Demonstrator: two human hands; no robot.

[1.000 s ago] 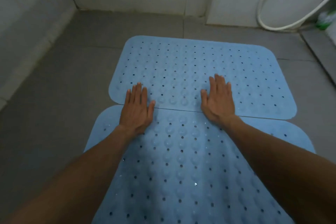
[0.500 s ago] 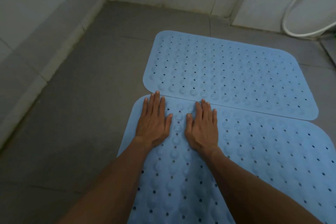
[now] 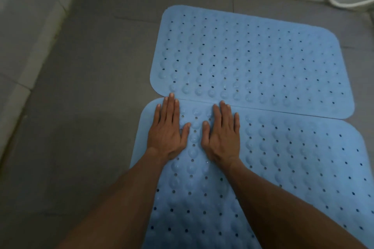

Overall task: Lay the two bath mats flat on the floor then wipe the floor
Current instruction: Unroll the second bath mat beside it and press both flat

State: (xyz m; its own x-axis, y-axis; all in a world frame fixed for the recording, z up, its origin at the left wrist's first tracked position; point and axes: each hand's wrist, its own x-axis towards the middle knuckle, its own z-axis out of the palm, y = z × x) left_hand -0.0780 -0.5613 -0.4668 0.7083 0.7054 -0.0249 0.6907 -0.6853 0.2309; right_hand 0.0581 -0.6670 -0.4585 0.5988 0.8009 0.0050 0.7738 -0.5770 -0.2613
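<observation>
Both hands palm-down on near mat [image 3: 283, 157], at its far left corner. Left hand [image 3: 167, 129]: fingers straight, held together, thumb splayed; tips reach the seam. Right hand [image 3: 221, 134]: same pose, just beside the left, not touching. Far mat [image 3: 253, 56] lies flat just beyond the fingertips, edge-to-edge with near mat, on grey floor [image 3: 81, 107]. Neither hand grips anything.
</observation>
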